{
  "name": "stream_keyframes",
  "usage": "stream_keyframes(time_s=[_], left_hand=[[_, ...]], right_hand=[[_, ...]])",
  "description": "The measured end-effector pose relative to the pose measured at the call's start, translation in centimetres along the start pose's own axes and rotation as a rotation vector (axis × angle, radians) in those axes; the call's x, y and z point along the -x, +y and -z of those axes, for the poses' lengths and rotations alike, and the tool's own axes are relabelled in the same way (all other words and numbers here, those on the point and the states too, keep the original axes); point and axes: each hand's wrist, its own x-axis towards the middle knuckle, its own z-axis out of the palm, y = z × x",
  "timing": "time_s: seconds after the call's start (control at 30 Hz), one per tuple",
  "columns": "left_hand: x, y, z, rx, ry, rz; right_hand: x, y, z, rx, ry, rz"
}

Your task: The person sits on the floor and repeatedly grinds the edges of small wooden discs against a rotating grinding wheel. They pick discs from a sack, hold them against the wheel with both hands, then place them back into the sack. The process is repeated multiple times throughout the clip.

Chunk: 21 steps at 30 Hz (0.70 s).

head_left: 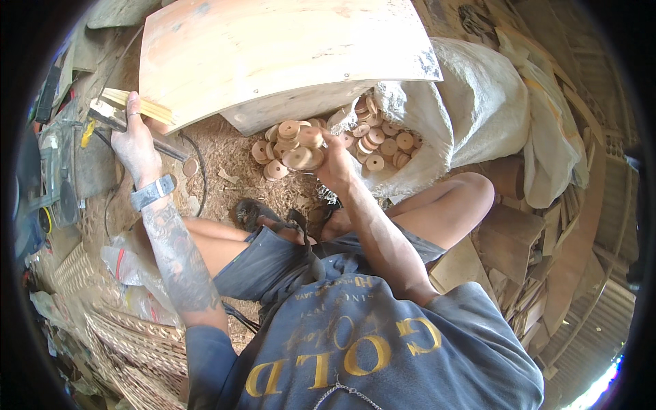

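My left hand [137, 145] grips a pale wooden block [140, 104] beside a dark bar, at the left end of a plywood-topped bench [287, 51]. Its thumb lies over the block, while the other fingers are mostly hidden. My right hand [333, 162] is closed on a round wooden disc [311, 137], slightly blurred, above a heap of similar discs [273, 152]. These discs have small centre holes. More discs [374, 140] spill from the mouth of a white woven sack [478, 102] to the right.
Sawdust covers the ground [229, 167] between my crossed legs and the bench. A dark cable [203, 160] curves near my left wrist. Wood offcuts [529, 301] are piled at right; woven rattan-like pieces [133, 338] and a clear plastic bag [130, 266] lie at left.
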Motion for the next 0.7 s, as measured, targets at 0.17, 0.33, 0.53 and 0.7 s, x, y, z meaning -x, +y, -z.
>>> stream_keyframes(time_s=[0.17,0.33,0.53,0.7], left_hand=[[-0.5,-0.6,0.0,0.019,-0.014,-0.045],[-0.9,-1.1,0.4,0.013,-0.006,-0.035],[-0.8,-0.7,0.4,-0.041,-0.026,0.001],[-0.7,-0.5,0.4,-0.021,-0.018,-0.001]], right_hand=[[0.5,-1.1,0.9,0.741,-0.062,0.153],[-1.1,-4.9,7.8,1.004,0.313,0.396],[-1.9,-5.3,17.3,1.738,0.92,0.106],[-2.4,-2.9,18.4,1.553,0.789,-0.007]])
